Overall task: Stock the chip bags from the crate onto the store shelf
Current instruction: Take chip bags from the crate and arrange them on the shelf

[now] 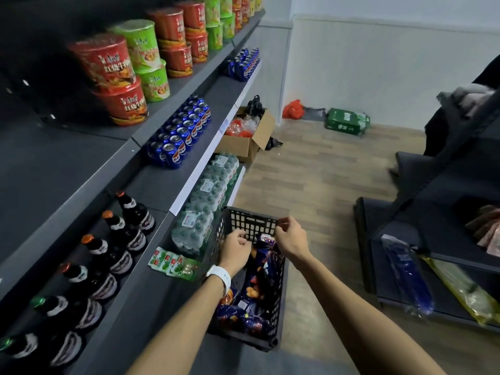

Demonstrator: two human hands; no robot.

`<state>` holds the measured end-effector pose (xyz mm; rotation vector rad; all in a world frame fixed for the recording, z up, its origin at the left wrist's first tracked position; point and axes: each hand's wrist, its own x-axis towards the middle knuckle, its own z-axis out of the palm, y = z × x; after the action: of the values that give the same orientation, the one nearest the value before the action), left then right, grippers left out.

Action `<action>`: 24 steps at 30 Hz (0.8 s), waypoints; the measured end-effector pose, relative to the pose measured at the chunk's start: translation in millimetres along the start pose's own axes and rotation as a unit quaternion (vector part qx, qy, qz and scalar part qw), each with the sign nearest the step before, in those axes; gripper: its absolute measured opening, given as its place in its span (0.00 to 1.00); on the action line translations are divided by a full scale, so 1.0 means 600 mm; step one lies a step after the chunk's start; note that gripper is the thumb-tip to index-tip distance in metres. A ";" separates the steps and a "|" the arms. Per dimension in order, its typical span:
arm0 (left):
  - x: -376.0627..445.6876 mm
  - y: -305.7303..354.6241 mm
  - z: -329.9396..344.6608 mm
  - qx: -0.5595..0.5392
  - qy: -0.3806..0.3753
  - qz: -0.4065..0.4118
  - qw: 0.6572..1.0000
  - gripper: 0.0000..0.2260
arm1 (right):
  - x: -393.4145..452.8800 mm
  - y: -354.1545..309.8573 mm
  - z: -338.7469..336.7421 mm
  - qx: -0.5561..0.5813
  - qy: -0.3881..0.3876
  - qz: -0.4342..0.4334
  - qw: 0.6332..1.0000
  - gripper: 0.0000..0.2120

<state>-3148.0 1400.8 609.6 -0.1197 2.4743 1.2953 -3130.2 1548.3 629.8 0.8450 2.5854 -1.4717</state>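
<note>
A black plastic crate (273, 301) stands on the floor against the foot of the grey store shelf (167, 182). Several dark blue chip bags (254, 288) lie in it. One chip bag (266, 239) stands up at the crate's far end, between my hands. My left hand (235, 249), with a white watch on its wrist, has curled fingers at that bag's left top corner. My right hand (290, 236) pinches its right top corner, just inside the crate's far wall.
The shelves on the left carry noodle cups (113, 77), blue cans (181, 133), dark bottles (113, 253) and packs of water bottles (208, 201). An open cardboard box (243, 147) and a green carton (347, 121) sit on the wooden floor ahead. A second dark shelf unit (433, 239) stands to the right.
</note>
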 end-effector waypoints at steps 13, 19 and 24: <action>0.235 -0.148 0.167 -0.007 -0.060 -0.077 0.995 0.13 | 0.209 0.175 0.162 -0.009 -0.069 0.094 0.993 0.14; 0.342 -0.224 0.258 0.010 -0.053 -0.083 0.995 0.14 | 0.276 0.252 0.253 -0.019 -0.098 0.095 0.991 0.14; 0.414 -0.268 0.308 0.020 -0.058 -0.077 0.995 0.15 | 0.343 0.302 0.293 -0.035 -0.099 0.107 0.989 0.14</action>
<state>-3295.1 1477.9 302.9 -0.2159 2.3413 1.1561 -3256.6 1567.4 330.0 0.8858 2.3078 -1.3257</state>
